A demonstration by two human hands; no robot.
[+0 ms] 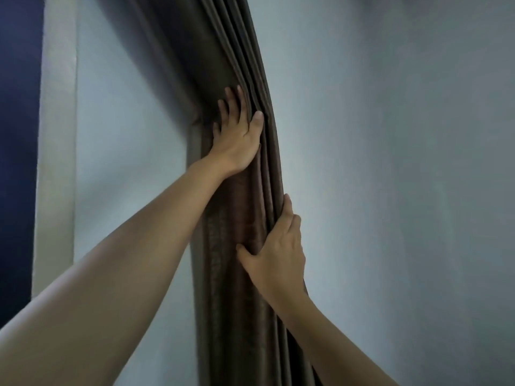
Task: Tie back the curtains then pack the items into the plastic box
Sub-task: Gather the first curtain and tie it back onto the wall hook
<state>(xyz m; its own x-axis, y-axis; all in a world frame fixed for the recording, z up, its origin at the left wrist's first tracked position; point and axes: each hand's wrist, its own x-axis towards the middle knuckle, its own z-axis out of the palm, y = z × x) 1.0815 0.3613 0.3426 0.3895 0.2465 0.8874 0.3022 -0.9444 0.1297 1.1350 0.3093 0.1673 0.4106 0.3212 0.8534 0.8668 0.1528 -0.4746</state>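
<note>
In the gathering step, the curtain (223, 302) hangs bunched beside the wall (390, 162), the left grip (239, 132) pressing it flat-fingered and the right grip (278, 252) curled round it lower; binding it probably comes next.

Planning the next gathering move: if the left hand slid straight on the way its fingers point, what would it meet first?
Only more of the gathered brown pleated fabric curtain: the left hand lies flat on it, fingers pointing up along folds that run to the picture's top edge. Depth is unclear.
</note>
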